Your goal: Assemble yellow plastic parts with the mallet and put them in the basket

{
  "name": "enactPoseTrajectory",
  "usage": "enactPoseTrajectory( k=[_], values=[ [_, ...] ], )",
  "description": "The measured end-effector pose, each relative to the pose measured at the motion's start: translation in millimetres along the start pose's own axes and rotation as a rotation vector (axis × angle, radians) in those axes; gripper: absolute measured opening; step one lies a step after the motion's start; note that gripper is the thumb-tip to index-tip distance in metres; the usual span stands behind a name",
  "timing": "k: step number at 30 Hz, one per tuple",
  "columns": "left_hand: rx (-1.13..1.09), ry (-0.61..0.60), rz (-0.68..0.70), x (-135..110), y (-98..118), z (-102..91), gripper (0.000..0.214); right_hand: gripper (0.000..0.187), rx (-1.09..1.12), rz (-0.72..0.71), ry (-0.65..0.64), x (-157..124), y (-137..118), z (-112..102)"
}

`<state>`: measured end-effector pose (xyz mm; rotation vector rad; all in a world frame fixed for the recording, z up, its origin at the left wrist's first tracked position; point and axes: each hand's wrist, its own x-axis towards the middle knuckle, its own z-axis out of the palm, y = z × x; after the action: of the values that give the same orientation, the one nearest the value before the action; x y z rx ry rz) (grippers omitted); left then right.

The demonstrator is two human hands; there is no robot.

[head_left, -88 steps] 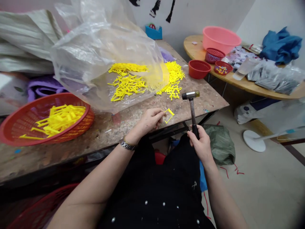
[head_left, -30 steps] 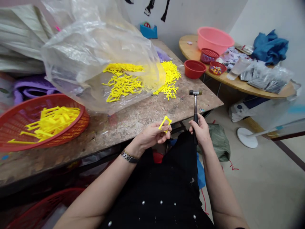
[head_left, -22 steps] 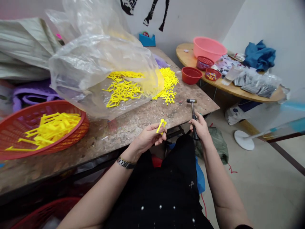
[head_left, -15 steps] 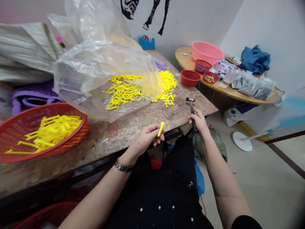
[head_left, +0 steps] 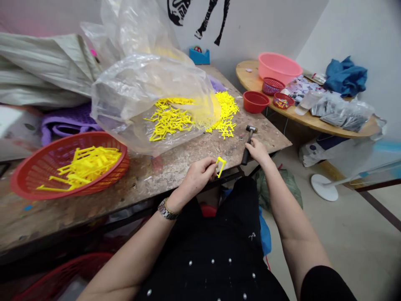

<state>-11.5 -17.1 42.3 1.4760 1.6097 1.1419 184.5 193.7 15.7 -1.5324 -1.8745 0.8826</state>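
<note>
My left hand (head_left: pixel 198 176) pinches a small yellow plastic piece (head_left: pixel 221 164) just above the near edge of the worn worktable (head_left: pixel 175 167). My right hand (head_left: pixel 256 150) is wrapped round the black handle of a small hammer (head_left: pixel 249 139), whose metal head rests low over the table near the right corner. A heap of loose yellow plastic pieces (head_left: pixel 226 109) lies beyond the hammer, partly spilling out of a big clear plastic bag (head_left: pixel 147 88).
A red mesh basket (head_left: pixel 31 171) with yellow pieces stands at the left. Purple mats and folded sacks lie behind it. A round wooden table (head_left: pixel 313 119) at the right bears a pink basin (head_left: pixel 278 67), red bowls, bags and a blue cloth. A white fan base (head_left: pixel 324 187) stands on the floor.
My right hand has brought the hammer down from upright to the table surface. My left hand turned the yellow piece over and moved it back toward the table edge.
</note>
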Motion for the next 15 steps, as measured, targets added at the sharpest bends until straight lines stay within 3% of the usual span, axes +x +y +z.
enactPoseTrajectory(
  k=[5, 8, 12, 15],
  values=[
    [0.198, 0.06, 0.092, -3.2, -0.1, -1.8, 0.027, 0.036, -0.219, -0.274, 0.108, -46.0, -10.8, -4.6],
    [0.275, 0.089, 0.141, -3.1, -3.3, 1.7, 0.023, 0.033, -0.026, -0.403, 0.091, -85.4, -18.0, -4.9],
    [0.39, 0.126, 0.206, -4.2, -3.8, 3.4, 0.021, 0.033, 0.164, -0.384, -0.026, -130.6, -20.4, -0.4],
    [0.471, 0.186, 0.259, -9.9, 0.7, -12.2, 0.022, 0.032, 0.189, -0.357, -0.11, -147.8, -8.8, 1.5]
  ],
)
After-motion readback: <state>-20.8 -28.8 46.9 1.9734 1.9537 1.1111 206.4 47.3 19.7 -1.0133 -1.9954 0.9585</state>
